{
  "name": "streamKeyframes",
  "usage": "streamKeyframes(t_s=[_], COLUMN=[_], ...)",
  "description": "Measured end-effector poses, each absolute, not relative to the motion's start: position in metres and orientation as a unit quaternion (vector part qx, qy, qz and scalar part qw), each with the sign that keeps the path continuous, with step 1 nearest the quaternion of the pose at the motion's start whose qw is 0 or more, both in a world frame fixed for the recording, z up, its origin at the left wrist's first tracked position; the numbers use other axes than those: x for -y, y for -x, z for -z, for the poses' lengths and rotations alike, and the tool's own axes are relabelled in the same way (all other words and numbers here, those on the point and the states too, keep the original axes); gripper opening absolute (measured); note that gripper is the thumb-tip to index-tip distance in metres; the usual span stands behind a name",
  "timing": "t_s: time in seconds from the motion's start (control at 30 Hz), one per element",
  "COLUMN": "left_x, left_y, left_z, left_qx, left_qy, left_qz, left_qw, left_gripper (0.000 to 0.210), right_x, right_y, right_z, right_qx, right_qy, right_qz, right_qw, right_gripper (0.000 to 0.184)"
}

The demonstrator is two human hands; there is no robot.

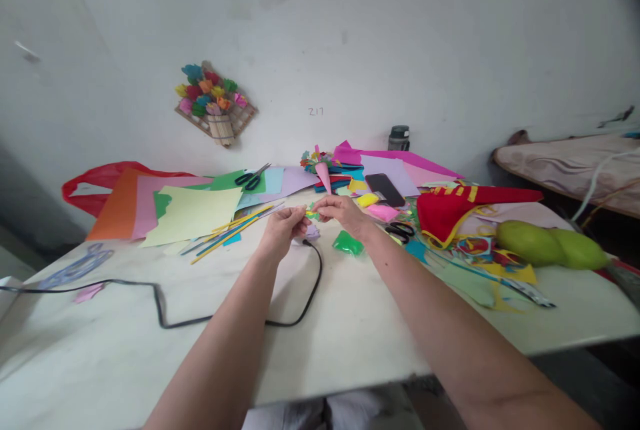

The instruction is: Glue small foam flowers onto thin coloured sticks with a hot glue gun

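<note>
Over the middle of the table, my left hand [287,225] and my right hand [341,211] are close together with fingers pinched. Between their fingertips is a small green and yellow piece [311,213]; it looks like cut paper, but its exact shape is too small to tell. Just beyond my hands stands a pink paper cone [323,177] topped with small coloured paper flowers [320,157]. A green clay packet [347,243] lies below my right wrist. The end of a black cable [315,253] lies near my left hand.
Coloured paper sheets [195,213], scissors [253,180] and thin sticks [230,237] lie to the left. Rightward are a phone [385,189], black-handled scissors [401,231], red cloth [445,213], green fruit [545,245] and a pen [530,292]. A dark bottle [399,139] stands by the wall.
</note>
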State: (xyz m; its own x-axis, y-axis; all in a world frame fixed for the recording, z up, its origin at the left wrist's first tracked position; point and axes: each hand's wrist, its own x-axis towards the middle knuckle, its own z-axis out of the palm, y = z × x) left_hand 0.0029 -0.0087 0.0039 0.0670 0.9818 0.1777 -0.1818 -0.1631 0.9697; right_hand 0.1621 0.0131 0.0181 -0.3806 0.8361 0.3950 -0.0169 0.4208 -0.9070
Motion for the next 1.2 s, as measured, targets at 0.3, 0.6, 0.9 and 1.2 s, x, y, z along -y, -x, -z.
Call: streamKeyframes(t_s=[0.3,0.6,0.9,1.2], left_x=[0.009,0.007,0.009,0.008], left_y=[-0.005,-0.004,-0.006,-0.013], left_z=[-0.001,0.001,-0.003,0.002], left_qx=[-0.382,-0.323,-0.348,-0.287], left_qy=[-0.504,-0.479,-0.501,-0.433], left_qz=[-0.556,-0.535,-0.554,-0.58], left_qw=[0.54,0.617,0.567,0.627], left_gripper=[0.032,0.027,0.025,0.017], right_x=[-0.027,-0.029,-0.032,-0.029], right_y=[-0.149,-0.147,-0.147,-0.143], right_z=[-0.002,0.004,0.006,0.009], right_qx=[0.688,0.681,0.686,0.608], right_qy=[0.296,0.34,0.303,0.226], right_qz=[-0.393,-0.371,-0.385,-0.554], right_qw=[0.533,0.532,0.538,0.522], right_gripper=[0.017,0.031,0.026,0.028])
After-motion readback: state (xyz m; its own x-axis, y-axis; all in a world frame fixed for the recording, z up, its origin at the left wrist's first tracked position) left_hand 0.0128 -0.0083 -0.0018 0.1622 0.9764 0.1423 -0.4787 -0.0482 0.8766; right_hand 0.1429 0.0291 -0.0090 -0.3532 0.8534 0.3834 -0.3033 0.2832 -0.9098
